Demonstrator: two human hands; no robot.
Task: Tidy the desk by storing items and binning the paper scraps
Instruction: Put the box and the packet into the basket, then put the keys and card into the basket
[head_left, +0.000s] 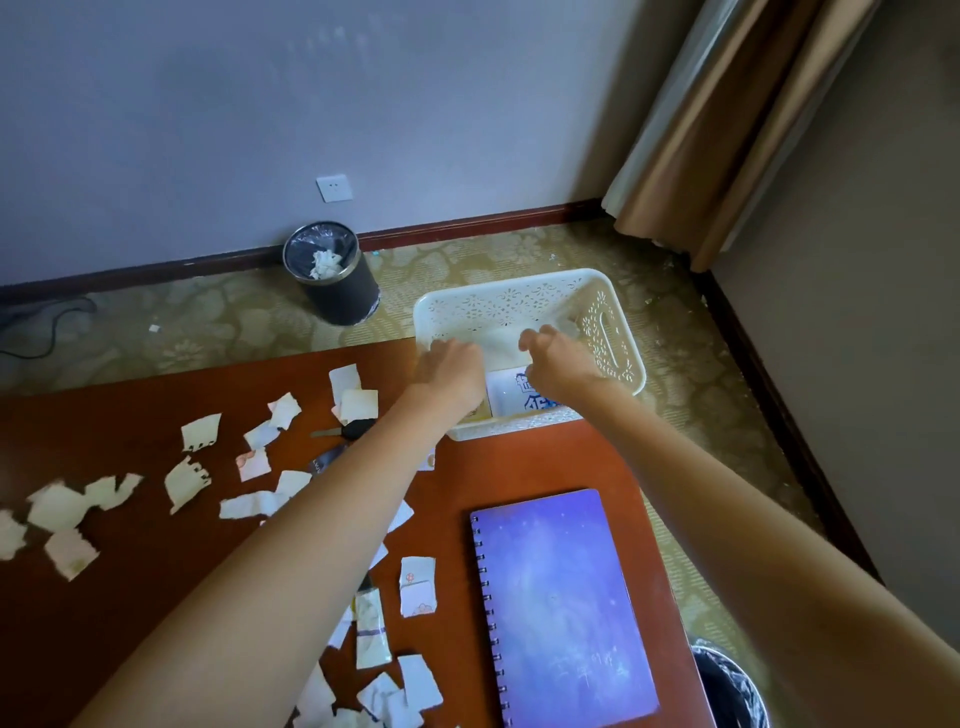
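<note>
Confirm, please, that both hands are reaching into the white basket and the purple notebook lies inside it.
The left hand and right hand reach into the white basket, but the head view shows the purple notebook lying on the desk, outside it.

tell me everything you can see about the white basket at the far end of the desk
The cream-white rectangular plastic basket stands upright at the far right end of the reddish-brown wooden desk. It has a rounded rim, lace-like pierced walls and a slot handle in its right end wall. A white packet with blue print lies inside. The left hand and right hand reach into it; their grip is too blurred to tell.
</note>
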